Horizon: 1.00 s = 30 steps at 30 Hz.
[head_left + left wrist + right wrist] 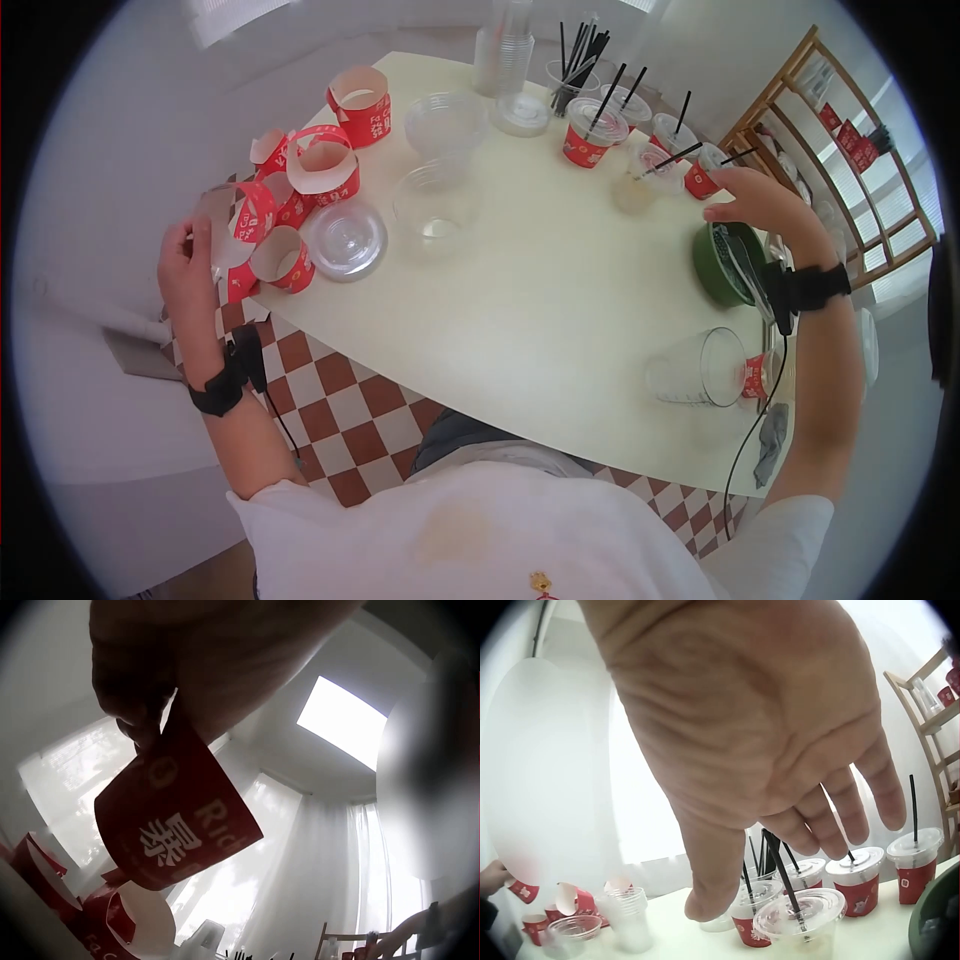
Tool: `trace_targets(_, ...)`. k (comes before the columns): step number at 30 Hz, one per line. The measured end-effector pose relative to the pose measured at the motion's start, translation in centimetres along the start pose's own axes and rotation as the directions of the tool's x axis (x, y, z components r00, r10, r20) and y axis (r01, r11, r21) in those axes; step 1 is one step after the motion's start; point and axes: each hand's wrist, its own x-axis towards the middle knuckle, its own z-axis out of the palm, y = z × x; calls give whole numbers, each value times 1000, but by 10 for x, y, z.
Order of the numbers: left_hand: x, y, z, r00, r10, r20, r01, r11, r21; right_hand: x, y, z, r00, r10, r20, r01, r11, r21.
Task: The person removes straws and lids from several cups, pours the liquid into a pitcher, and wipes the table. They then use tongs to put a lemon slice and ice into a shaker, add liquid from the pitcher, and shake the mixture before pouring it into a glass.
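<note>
My left hand [190, 268] pinches a red paper cup sleeve [176, 814] by its edge, at the table's left corner. More red sleeves [325, 170] stand and lie just beside it. Over at the right, my right hand [775, 210] has its fingers extended and spread near several lidded drinks with red sleeves and black straws. In the right wrist view the hand [757, 727] holds nothing and hangs above the cups; a lidded cup [799, 915] with a pale drink is below its fingers. Whether a fingertip touches a cup, I cannot tell.
Clear bowls [445, 125], a round clear lid [348, 240], stacked clear cups [503, 60] and black straws [590, 60] are on the table [520, 310]. A green bowl [722, 265] and a clear measuring jug [700, 368] are by the right edge. A wooden rack [850, 150] stands behind.
</note>
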Motion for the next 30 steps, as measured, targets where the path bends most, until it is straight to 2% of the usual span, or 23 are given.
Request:
trace_targets(2, -40, 47, 8, 988, 89, -126, -134, 897, -421, 21, -4, 10, 1000, 1, -31, 1, 998, 68)
trace_targets(4, -75, 69, 25, 954, 297, 30, -252, 855, -453, 39, -5, 13, 1000, -1, 22, -1, 993, 122)
trace_targets(5, -90, 80, 35, 900, 380, 213, -236, 838, -493, 47, -4, 16, 999, -8, 51, 1, 989, 147)
trace_targets(6, -99, 91, 50, 747, 565, 349, -355, 784, -509, 55, 1, 22, 999, 19, 41, -25, 987, 156)
trace_targets(7, -111, 99, 68, 672, 563, 481, -222, 773, -595, 65, 6, 29, 999, 45, 29, -49, 985, 164)
trace_targets(8, -119, 107, 84, 627, 534, 567, -121, 786, -607, 73, 10, 36, 997, 70, 15, -71, 982, 173)
trace_targets(9, -125, 113, 100, 570, 507, 646, -19, 795, -606, 81, 12, 46, 998, 44, -54, -33, 980, 197)
trace_targets(11, -129, 118, 132, 523, 501, 690, 57, 787, -615, 89, 11, 56, 981, -6, -193, 51, 971, 233)
trace_targets(12, -127, 124, 143, 498, 482, 721, 62, 809, -584, 93, 8, 56, 990, 15, -141, 30, 948, 316)
trace_targets(14, -121, 134, 163, 449, 435, 780, 68, 854, -516, 115, 14, 67, 986, -79, -148, 132, 907, 399)
trace_targets(15, -120, 136, 172, 466, 448, 763, 29, 854, -519, 126, 19, 73, 980, -127, -154, 183, 879, 441)
trace_targets(18, -118, 136, 201, 501, 467, 729, -64, 860, -507, 132, 15, 77, 967, -120, -223, 215, 852, 478)
trace_targets(20, -117, 135, 216, 500, 458, 735, -91, 872, -481, 141, 25, 88, 943, -118, -311, 244, 880, 407)
trace_targets(21, -116, 136, 223, 508, 437, 742, -77, 881, -466, 144, 32, 94, 929, -114, -352, 251, 894, 371)
trace_targets(24, -116, 139, 242, 521, 392, 758, -27, 896, -444, 134, 30, 93, 932, -82, -354, 210, 917, 339)
trace_targets(27, -117, 144, 251, 506, 370, 779, 26, 896, -442, 110, 23, 69, 946, 8, -324, 139, 893, 429)
trace_targets(29, -117, 151, 251, 483, 346, 804, 45, 907, -418, 81, 4, 39, 965, 29, -261, 144, 775, 615)
trace_targets(30, -118, 151, 255, 495, 357, 792, 24, 906, -423, 67, -7, 27, 973, 37, -230, 138, 702, 698)
